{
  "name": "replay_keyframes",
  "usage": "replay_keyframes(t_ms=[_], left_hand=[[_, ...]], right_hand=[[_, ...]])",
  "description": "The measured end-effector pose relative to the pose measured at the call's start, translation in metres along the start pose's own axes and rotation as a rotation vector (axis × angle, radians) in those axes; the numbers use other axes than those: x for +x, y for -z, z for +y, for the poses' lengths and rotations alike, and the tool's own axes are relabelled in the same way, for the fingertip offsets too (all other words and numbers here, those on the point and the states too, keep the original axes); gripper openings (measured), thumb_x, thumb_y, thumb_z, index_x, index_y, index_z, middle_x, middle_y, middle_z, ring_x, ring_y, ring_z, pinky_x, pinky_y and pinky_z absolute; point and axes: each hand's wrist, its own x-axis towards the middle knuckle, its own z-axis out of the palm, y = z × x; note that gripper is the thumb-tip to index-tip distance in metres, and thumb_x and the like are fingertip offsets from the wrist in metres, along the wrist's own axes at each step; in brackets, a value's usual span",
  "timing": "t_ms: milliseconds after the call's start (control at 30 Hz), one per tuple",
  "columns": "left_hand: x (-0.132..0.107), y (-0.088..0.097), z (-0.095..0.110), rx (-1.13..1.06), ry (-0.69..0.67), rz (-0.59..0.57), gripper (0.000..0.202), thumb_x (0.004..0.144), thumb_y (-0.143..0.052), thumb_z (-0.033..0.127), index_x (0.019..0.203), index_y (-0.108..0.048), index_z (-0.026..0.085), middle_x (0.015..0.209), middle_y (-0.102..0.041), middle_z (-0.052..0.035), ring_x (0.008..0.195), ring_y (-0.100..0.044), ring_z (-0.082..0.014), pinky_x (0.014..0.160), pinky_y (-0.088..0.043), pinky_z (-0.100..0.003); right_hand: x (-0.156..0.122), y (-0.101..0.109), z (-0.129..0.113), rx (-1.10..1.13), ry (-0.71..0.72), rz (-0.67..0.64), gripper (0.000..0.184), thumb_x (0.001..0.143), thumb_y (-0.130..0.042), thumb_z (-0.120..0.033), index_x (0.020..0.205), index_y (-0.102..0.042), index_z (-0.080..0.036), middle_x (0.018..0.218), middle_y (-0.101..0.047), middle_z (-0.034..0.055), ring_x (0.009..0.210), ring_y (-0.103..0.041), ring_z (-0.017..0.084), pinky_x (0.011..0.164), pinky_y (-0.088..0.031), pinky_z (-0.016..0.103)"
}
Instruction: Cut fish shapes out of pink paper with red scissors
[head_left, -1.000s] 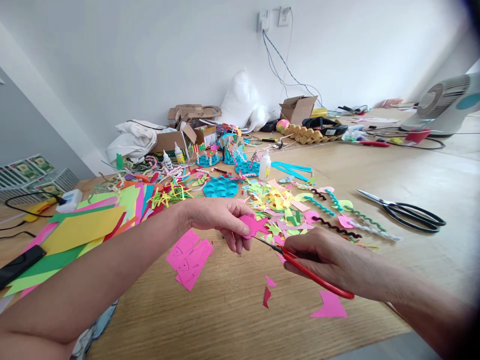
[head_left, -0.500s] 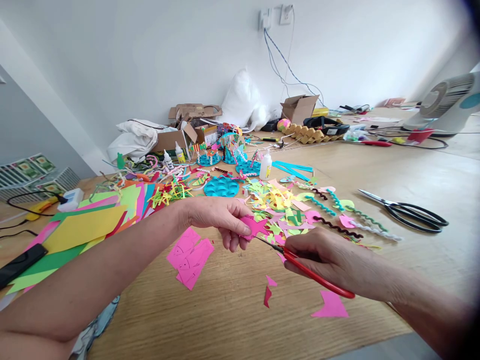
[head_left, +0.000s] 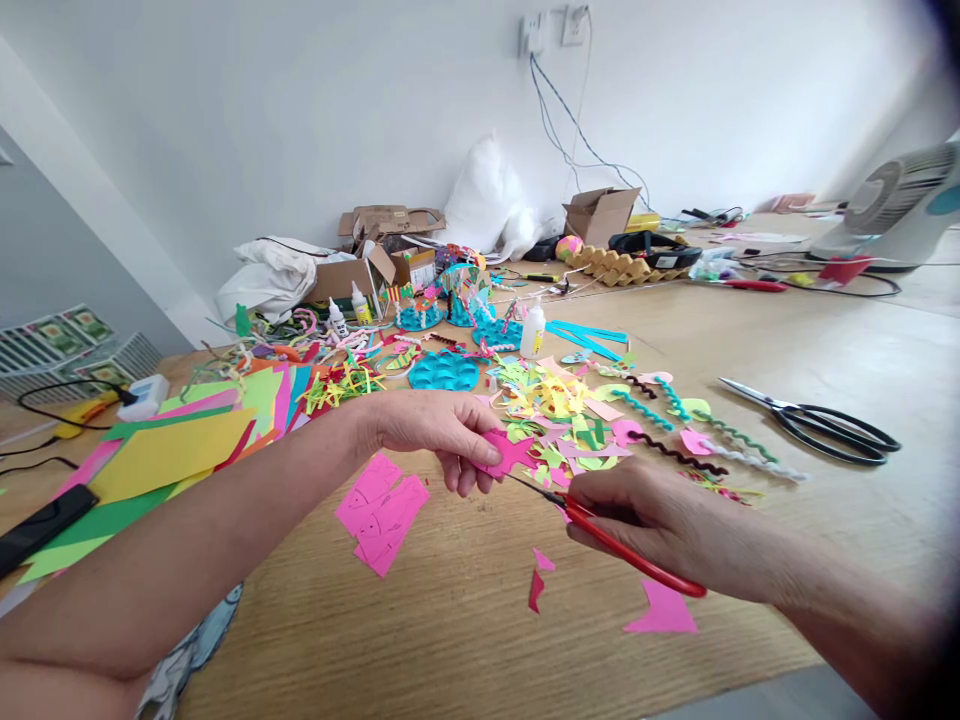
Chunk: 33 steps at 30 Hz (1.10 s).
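Note:
Between thumb and fingers, my left hand [head_left: 450, 440] pinches a small pink paper cutout [head_left: 511, 452] over the middle of the table. My right hand [head_left: 637, 515] is wrapped round a pair of red-handled scissors [head_left: 622, 550], whose blade tips point left at the lower edge of the cutout. Pink paper pieces with fish drawn on them [head_left: 382, 515] lie below my left wrist. Under the scissors are small pink and red scraps [head_left: 535, 590], and a larger pink offcut [head_left: 661, 608] sits nearer the table's front edge.
Coloured paper sheets [head_left: 172, 460] and a black phone [head_left: 46, 528] lie on the left. Beyond my hands spreads a heap of paper scraps [head_left: 559, 395]. Black-handled scissors [head_left: 817, 425] rest at right. A glue bottle [head_left: 532, 332] stands near blue trays [head_left: 442, 371]; a fan [head_left: 892, 210] is far right.
Both hands keep nearly the same place. The cutout has turned slightly in my left fingers, and the scissors' tips stay beside its lower edge.

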Motion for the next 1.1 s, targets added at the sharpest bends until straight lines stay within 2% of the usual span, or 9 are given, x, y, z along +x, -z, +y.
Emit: replay_keyframes(t_ms=[400,833,933,1100], left_hand=[[-0.0012,-0.0025,0.0015,0.018,0.015,0.005,0.014,0.076,-0.061,0.025,0.065,-0.062,0.015,0.060,-0.066,0.0003,0.048,-0.060,-0.0070,0.048,-0.050,-0.016],[-0.0012,-0.0020,0.0000,0.036,0.024,0.012,0.013,0.076,-0.061,0.026,0.067,-0.060,0.016,0.061,-0.065,0.0007,0.048,-0.059,-0.0074,0.048,-0.048,-0.017],[-0.0020,-0.0016,-0.0008,0.082,0.002,0.058,0.013,0.077,-0.057,0.024,0.068,-0.060,0.016,0.061,-0.063,0.0015,0.047,-0.056,-0.0058,0.046,-0.044,-0.016],[-0.0063,-0.0029,-0.0002,0.082,-0.058,0.204,0.013,0.076,-0.058,0.022,0.065,-0.058,0.015,0.053,-0.055,0.0036,0.043,-0.047,-0.0043,0.042,-0.037,-0.015]], right_hand=[[-0.0002,-0.0014,0.0015,-0.052,0.013,0.005,0.035,0.091,-0.039,-0.034,0.060,-0.041,-0.019,0.052,-0.041,-0.0054,0.048,-0.033,0.009,0.044,-0.023,0.022],[0.0011,-0.0040,0.0042,-0.093,0.041,0.076,0.030,0.088,-0.046,-0.027,0.059,-0.045,-0.018,0.050,-0.042,-0.0056,0.046,-0.032,0.008,0.043,-0.022,0.022],[0.0017,-0.0035,0.0035,-0.022,0.027,0.080,0.029,0.086,-0.048,-0.027,0.059,-0.046,-0.018,0.050,-0.042,-0.0056,0.046,-0.032,0.008,0.043,-0.021,0.022],[-0.0010,-0.0049,0.0073,0.112,0.000,0.074,0.030,0.085,-0.051,-0.030,0.058,-0.046,-0.018,0.052,-0.040,-0.0051,0.049,-0.032,0.009,0.045,-0.022,0.023]])
